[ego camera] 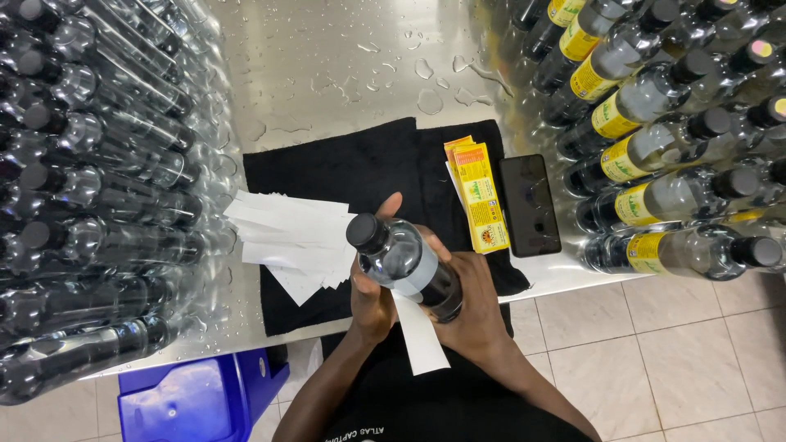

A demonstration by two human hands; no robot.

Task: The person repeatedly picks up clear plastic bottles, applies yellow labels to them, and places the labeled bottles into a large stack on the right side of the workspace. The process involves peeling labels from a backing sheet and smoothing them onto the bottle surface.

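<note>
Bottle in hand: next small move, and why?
Probably press the loose strip around the bottle. Both hands grip the bottle, left hand and right hand; a white band already lies on its body while the strip's tail hangs free below, over the table edge. Labelled bottles lie stacked at right, bare ones at left.

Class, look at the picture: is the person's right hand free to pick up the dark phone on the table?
Probably not as things stand. The right hand is wrapped around the bottle, which the left hand also grips. The phone lies uncovered beside the yellow labels, so only the bottle hinders it.
</note>
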